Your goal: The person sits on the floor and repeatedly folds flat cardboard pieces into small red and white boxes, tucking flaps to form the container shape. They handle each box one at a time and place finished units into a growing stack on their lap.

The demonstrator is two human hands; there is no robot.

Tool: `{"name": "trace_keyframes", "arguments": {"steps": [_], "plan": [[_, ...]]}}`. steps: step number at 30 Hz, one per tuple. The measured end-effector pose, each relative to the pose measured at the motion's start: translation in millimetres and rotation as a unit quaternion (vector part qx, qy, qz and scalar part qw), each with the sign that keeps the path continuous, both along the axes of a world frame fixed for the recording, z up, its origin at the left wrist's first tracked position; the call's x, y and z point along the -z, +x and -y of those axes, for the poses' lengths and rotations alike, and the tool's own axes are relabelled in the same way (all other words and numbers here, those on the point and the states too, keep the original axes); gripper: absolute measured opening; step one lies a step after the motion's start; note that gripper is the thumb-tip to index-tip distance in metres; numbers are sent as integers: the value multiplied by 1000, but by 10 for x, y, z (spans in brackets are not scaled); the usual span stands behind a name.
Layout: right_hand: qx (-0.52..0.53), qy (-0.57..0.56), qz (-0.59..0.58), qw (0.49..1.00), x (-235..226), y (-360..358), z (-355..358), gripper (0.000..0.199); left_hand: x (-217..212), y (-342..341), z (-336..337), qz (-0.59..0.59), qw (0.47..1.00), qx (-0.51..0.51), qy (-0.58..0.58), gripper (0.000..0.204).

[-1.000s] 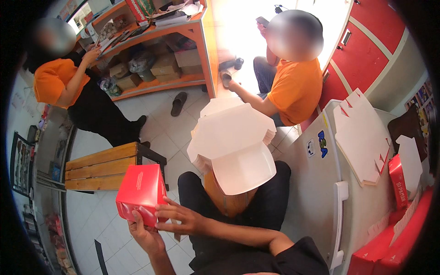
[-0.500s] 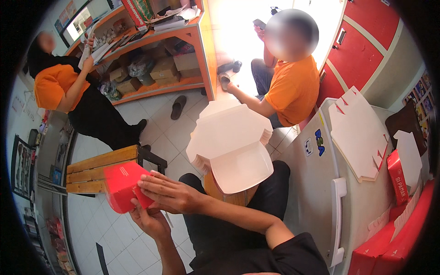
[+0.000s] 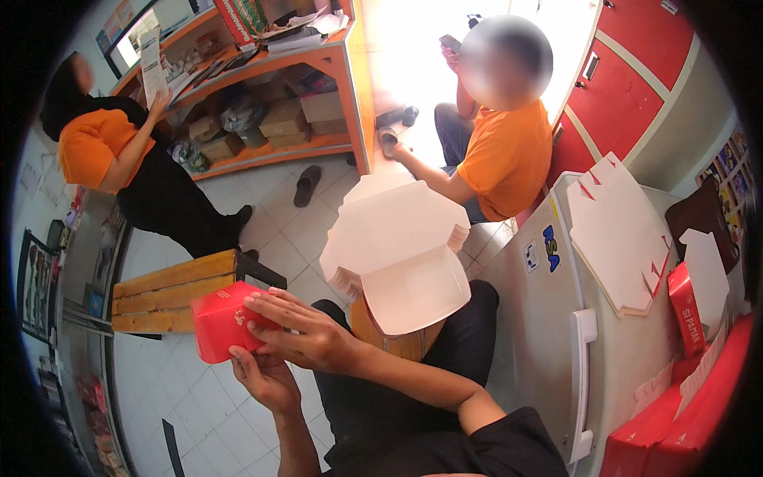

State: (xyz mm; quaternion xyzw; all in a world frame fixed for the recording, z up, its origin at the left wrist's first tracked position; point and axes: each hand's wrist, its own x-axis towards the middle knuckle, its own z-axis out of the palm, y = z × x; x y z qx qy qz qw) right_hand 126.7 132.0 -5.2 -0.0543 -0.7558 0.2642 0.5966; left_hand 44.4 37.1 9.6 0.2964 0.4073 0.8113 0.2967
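Right hand: the right hand (image 3: 306, 334) lies across the near face of the red box (image 3: 226, 319), fingers spread flat and curled lightly over its top edge, pressing rather than pinching.
Left hand: the left hand (image 3: 266, 380) cups the box from beneath, palm up, fingers closed on its lower edge.
Red box: a small folded carton, tilted, caught between both hands, over the tiled floor (image 3: 191, 413) in front of the person's lap.
Right of the grip: a stack of flat white carton blanks (image 3: 397, 246) rests on a brown box by the knee, just beside the right forearm.
Further right: a white fridge (image 3: 556, 334) with more blanks (image 3: 616, 234) on its top.
Beyond the grip: a wooden bench (image 3: 171, 290), close behind the box.
Others: a person in an orange shirt (image 3: 505, 155) sits ahead; another person (image 3: 119, 151) stands at a shelf (image 3: 318, 60), well apart.
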Motion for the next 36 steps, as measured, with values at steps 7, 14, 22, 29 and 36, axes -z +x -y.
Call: {"name": "trace_keyframes", "arguments": {"steps": [7, 14, 22, 29, 36], "plan": [[-97, -127, 99, 982, -343, 500, -177, 47, -247, -735, 427, -306, 925, 203, -102, 51], [-280, -239, 156, 917, -575, 795, -271, 38, 38, -709, 357, -137, 941, 289, -108, 73], [-365, -518, -19, 773, 42, 1084, -183, 79, 764, -489, 434, -26, 936, 261, -235, 81], [80, -399, 53, 912, 41, 1354, 173, 56, 607, -505, 208, -46, 928, 291, -228, 85], [128, -395, 92, 905, 58, 1164, 133, 40, 582, 174, -130, -44, 897, 385, -212, 79]]}}
